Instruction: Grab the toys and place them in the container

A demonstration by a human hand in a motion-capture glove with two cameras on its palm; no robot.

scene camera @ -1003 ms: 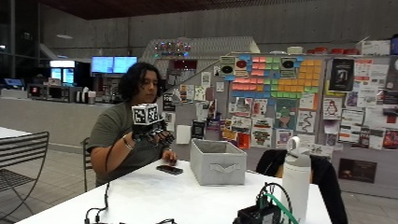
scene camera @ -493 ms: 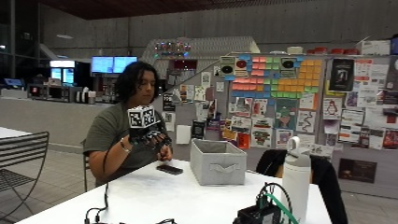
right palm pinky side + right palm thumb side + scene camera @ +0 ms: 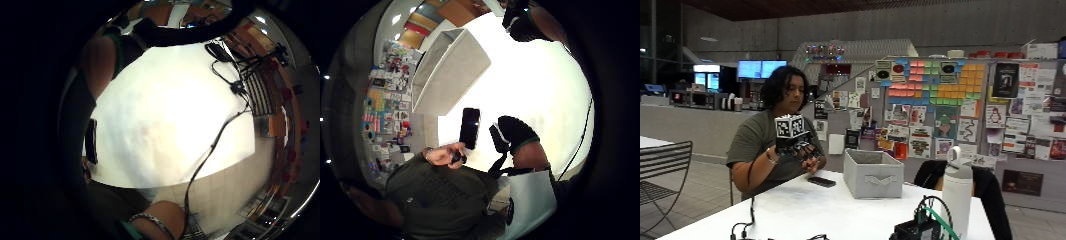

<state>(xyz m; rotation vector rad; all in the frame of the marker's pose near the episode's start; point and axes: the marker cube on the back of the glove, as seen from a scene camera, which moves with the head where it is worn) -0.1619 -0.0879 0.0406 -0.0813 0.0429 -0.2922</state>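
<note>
**Gloved hand raised above the table, no toy in sight**

Sitting at the far side of a white table (image 3: 806,210), a person in a grey-green shirt. Holding the gloved right hand (image 3: 802,149) up in front of the chest, above the table edge and touching nothing on it. Showing dark fingers (image 3: 516,131) curled inward in the thumb side palm view, seemingly with nothing between them, though too dark in the outside view to be certain. Resting the bare hand (image 3: 445,154) near the table edge, just beside a black phone (image 3: 821,181), with something small and dark at its fingertips that cannot be made out.

Lying flat on the table in front of the person, the phone, near the gloved hand and below it. Standing upright to one side of the phone, a grey fabric container (image 3: 873,175) with an open top, well apart from the raised hand; contents not showing from any view. Not appearing on the table in any view, the toys.

Standing at the near edge of the table, a white bottle (image 3: 957,192) beside a dark tangle of cables and equipment (image 3: 919,227). Trailing across the tabletop, a thin black cable (image 3: 210,150). Covering the wall behind, a board of coloured notes and posters (image 3: 953,100). Standing off to the side, a metal chair (image 3: 663,167).
</note>
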